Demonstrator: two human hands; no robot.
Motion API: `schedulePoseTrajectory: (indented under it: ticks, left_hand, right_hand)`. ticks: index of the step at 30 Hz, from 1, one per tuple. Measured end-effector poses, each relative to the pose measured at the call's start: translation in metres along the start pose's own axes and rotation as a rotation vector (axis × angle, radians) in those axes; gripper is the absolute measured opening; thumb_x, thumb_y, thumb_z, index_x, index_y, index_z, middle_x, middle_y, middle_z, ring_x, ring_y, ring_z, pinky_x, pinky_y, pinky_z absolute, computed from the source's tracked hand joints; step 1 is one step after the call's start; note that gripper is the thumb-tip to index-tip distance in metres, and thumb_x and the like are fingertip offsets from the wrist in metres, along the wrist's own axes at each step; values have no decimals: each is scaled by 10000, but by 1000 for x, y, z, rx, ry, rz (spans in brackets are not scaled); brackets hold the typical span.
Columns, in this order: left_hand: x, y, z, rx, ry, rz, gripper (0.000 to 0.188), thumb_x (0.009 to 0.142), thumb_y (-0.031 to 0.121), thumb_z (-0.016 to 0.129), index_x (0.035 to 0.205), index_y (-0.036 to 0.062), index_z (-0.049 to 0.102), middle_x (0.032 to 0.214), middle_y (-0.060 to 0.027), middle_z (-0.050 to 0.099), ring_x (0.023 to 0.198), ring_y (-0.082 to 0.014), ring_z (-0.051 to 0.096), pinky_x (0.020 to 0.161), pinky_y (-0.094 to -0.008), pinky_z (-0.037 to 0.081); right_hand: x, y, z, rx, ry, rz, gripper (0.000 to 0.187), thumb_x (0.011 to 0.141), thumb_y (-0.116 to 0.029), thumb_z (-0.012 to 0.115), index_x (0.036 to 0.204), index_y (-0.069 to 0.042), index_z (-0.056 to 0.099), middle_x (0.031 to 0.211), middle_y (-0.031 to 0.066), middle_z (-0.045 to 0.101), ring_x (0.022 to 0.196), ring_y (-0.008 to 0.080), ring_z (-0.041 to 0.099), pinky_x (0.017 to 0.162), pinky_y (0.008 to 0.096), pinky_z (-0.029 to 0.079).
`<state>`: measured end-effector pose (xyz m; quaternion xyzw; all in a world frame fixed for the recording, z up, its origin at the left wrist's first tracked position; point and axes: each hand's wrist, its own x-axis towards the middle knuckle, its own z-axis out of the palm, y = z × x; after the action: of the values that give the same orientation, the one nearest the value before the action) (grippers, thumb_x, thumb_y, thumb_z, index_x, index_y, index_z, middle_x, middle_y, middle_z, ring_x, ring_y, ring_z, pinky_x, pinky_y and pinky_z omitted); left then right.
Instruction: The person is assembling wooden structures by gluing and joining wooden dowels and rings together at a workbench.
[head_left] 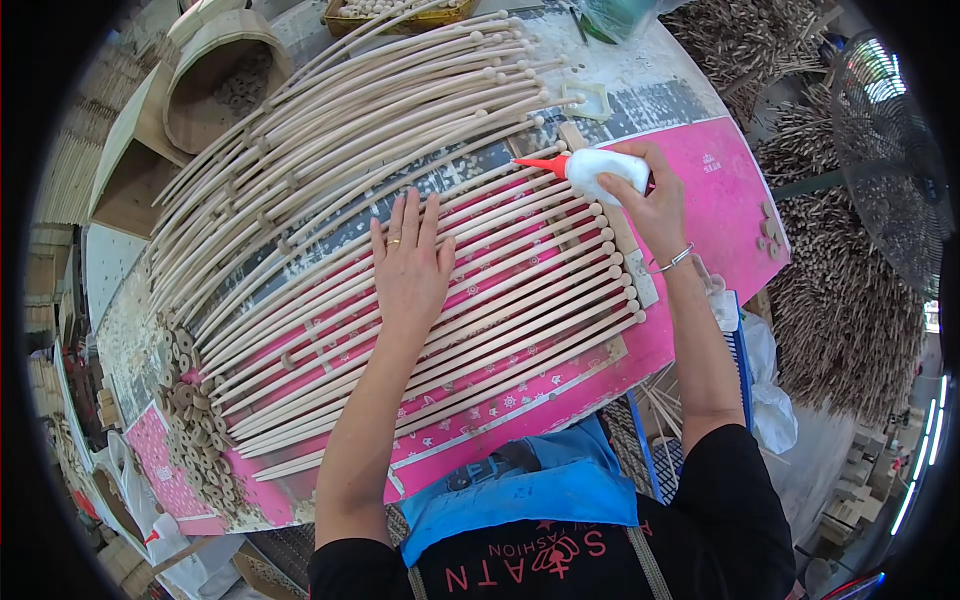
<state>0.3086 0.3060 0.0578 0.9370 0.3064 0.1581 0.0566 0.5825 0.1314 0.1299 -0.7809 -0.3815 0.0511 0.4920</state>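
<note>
My right hand (655, 190) is closed around a white glue bottle (607, 174) with a red pointed nozzle. The bottle lies tilted to the left, its tip over the far rods of the near row. Flat on these wooden rods (500, 290) rests my left hand (412, 255), fingers spread and pointing away from me, a ring on one finger. The rods lie side by side, their round ball ends (612, 258) lined up along a wooden strip (612, 205) at the right. Whether glue is leaving the nozzle is too small to tell.
More ball-ended rods (370, 140) lie heaped on the far side. Many wooden rings (200, 430) pile up at the table's left edge. A round wooden tub (215, 95) stands at the far left, a yellow tray (400, 18) at the back. A fan (890, 140) and stick bundles (840, 290) are at the right.
</note>
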Motion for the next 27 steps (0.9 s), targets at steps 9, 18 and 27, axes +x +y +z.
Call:
schedulePoseTrajectory:
  ticks: [9,18,27]
  left_hand:
    - [0,-1,2,14,16,9,602,1048,339,588,1597,136,450,1654,-130,425,1539,-296,380,1284,-552,210]
    - [0,-1,0,0,2,11,586,1064,328,561,1607,146,437,1664,-129,414,1544,-299,371,1282,-547,211]
    - [1,0,0,15,-3,6,581,1063,310,558,1606,142,436,1659,-137,416,1537,-312,379,1279,-546,217]
  right_hand:
    - [-4,0,0,-29,-7,24,359,839,-130,867,1148,-40,709,1020,88,761,910,154,716,787,307,564]
    - [-15,0,-10,34,26,44,389,839,-155,875,1161,-34,691,1003,70,742,907,140,699,777,297,555]
    - [-22,6,-6,-30,9,63,394,825,-189,873,1153,-54,700,1016,92,751,897,185,718,779,332,564]
